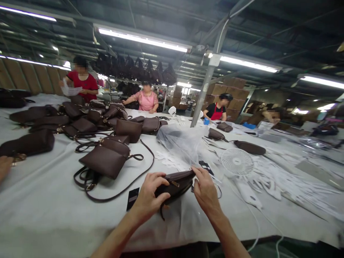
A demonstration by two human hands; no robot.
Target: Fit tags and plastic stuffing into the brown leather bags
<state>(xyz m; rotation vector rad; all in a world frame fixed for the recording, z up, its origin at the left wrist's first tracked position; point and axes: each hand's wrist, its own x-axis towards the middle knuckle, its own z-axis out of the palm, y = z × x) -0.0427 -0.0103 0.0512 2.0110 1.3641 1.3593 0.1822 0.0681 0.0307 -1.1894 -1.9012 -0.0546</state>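
Just above the near part of the table, a dark brown handbag (178, 181) with a small gold zipper pull is held between both hands. My left hand (152, 193) grips its left end, thumb in front and fingers over the top. At the upper right corner, my right hand (205, 186) pinches the bag's edge. A black tag (133, 199) lies left of my left hand. Beyond my right hand lies another black tag (206, 167). A brown shoulder bag (106, 157) with its long strap rests on the cloth to the left.
Many brown bags (77, 125) are heaped at the left. Clear plastic (180, 139) lies ahead. A white fan (238, 163), its cord and white gloves (285, 179) are at the right. A metal post (205, 89) rises beyond. Another person's hand (5, 166) touches a bag at the left edge.
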